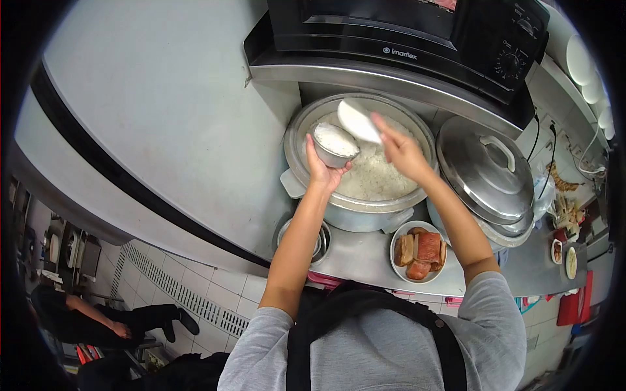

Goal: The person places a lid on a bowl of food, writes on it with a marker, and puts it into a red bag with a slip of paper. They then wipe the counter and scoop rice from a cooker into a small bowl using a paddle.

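Note:
My left hand is closed round a small metal bowl, tilted over the left side of a big pot. White rice fills the bowl up to its rim. In my right hand is a white rice paddle, raised above the pot and a little smeared by motion. The wide metal pot stands below both hands and holds a lot of cooked rice. My forearms hide part of the counter in front of it.
A second pot with a metal lid stands to the right. Near my front, a white bowl holds chunks of cooked meat. An oven sits on a shelf above. A grey-white panel borders the left. A seated person is at lower left.

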Action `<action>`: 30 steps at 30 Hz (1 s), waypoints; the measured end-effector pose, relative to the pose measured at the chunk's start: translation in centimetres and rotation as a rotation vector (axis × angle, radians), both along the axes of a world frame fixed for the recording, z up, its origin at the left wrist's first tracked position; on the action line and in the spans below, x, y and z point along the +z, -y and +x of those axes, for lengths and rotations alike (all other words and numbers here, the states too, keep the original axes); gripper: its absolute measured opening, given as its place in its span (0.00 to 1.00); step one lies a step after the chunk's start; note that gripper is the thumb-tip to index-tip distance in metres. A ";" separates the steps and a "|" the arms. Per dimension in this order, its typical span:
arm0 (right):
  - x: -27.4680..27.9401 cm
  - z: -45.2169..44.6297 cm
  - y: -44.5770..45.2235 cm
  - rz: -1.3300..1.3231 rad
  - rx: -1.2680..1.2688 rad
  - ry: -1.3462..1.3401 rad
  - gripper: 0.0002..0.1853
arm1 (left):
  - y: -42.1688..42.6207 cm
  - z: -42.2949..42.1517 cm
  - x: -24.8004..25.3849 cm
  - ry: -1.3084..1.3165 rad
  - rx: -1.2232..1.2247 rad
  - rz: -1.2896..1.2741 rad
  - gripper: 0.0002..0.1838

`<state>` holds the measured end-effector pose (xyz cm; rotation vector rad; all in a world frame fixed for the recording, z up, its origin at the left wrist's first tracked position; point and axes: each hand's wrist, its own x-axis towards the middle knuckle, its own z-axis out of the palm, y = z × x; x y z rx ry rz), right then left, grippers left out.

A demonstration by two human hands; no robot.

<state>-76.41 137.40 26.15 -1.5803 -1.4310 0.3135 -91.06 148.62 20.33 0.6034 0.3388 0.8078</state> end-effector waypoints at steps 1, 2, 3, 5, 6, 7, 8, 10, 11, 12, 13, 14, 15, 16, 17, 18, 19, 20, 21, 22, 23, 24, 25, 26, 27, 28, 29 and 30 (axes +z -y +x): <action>-0.7 -0.6 0.3 0.136 0.156 0.108 0.22 | 0.3 0.0 0.3 -0.029 -0.007 0.008 0.40; -1.2 -1.2 0.4 0.063 0.163 0.192 0.20 | 0.6 0.0 0.5 -0.053 -0.022 0.032 0.39; -1.6 -1.7 0.3 0.063 0.162 0.191 0.20 | 0.5 -0.1 0.4 -0.054 -0.023 0.032 0.39; -2.4 -2.4 -0.1 -0.025 0.095 0.207 0.18 | 0.6 -0.2 0.0 -0.081 -0.041 0.145 0.39; -2.0 -2.9 -0.2 -0.027 0.059 0.169 0.17 | 0.6 -0.2 0.0 -0.082 -0.044 0.141 0.39; -2.1 -3.1 -0.1 -0.033 0.056 0.166 0.17 | 0.7 -0.2 -0.1 -0.094 -0.026 0.167 0.38; -2.3 -3.1 0.0 -0.022 0.069 0.200 0.17 | 0.7 -0.1 -0.1 -0.104 -0.007 0.196 0.38; -1.2 -2.6 0.0 -0.003 0.076 0.235 0.16 | 1.0 -0.1 -0.2 -0.065 0.006 0.206 0.38; 0.0 -1.5 0.2 -0.055 0.172 0.214 0.17 | 1.1 0.0 -0.3 -0.025 0.023 0.214 0.38; 1.2 -0.9 0.6 -0.107 0.267 0.190 0.17 | 1.3 0.2 -0.4 -0.029 0.016 0.218 0.38; 2.4 -0.8 1.1 -0.101 0.260 0.185 0.17 | 1.4 0.4 -0.5 0.016 0.037 0.256 0.38; 3.6 -0.7 1.7 -0.150 0.226 0.083 0.17 | 1.3 0.5 -0.6 0.062 0.059 0.293 0.38; 4.4 -0.3 2.0 -0.201 0.194 -0.015 0.17 | 1.3 0.6 -0.6 0.064 0.056 0.297 0.38; 4.0 0.6 1.8 -0.222 0.162 -0.053 0.17 | 1.3 0.6 -0.8 0.064 0.059 0.299 0.37; 3.6 0.9 1.8 -0.222 0.163 -0.051 0.17 | 1.3 0.6 -0.9 0.064 0.064 0.301 0.37; 3.3 1.2 1.7 -0.384 0.151 -0.085 0.17 | 0.9 0.9 -1.7 0.064 0.065 0.302 0.37; 3.5 1.0 1.6 -0.545 0.139 -0.119 0.17 | 0.3 1.3 -2.5 0.038 0.094 0.335 0.36; 3.0 -0.1 2.1 -0.436 0.182 -0.065 0.19 | -0.3 1.7 -3.3 0.014 0.123 0.370 0.35; 2.6 0.0 1.6 -0.434 0.183 -0.063 0.19 | 0.1 1.7 -2.2 0.015 0.125 0.372 0.35; 1.3 0.3 1.1 -0.341 0.278 -0.004 0.19 | 1.4 1.4 -0.4 -0.039 0.233 0.414 0.34; -0.4 0.6 0.7 -0.251 0.371 0.049 0.19 | 2.5 1.2 0.4 -0.098 0.339 0.451 0.34; -1.8 1.1 0.0 -0.111 0.410 0.142 0.19 | 1.9 0.4 0.0 -0.050 0.183 0.482 0.28; 0.0 0.1 0.8 -0.113 0.409 0.139 0.19 | 1.8 0.6 -0.3 -0.052 0.181 0.479 0.28; 2.3 -0.4 1.8 -0.323 0.354 0.028 0.19 | 1.7 0.8 -0.6 -0.061 0.207 0.444 0.30; 3.8 -1.0 2.4 -0.528 0.298 -0.084 0.19 | 1.3 1.0 -1.0 -0.071 0.234 0.413 0.34; 3.4 -0.7 2.6 -0.499 0.294 -0.184 0.19 | 1.0 1.1 -1.4 -0.030 0.230 0.396 0.34; 3.1 -0.3 2.9 -0.491 0.302 -0.185 0.19 | 0.6 1.1 -1.8 -0.034 0.235 0.404 0.34; 2.8 0.1 3.3 -0.456 0.287 -0.417 0.20 | 0.7 1.0 -1.6 -0.026 0.265 0.392 0.35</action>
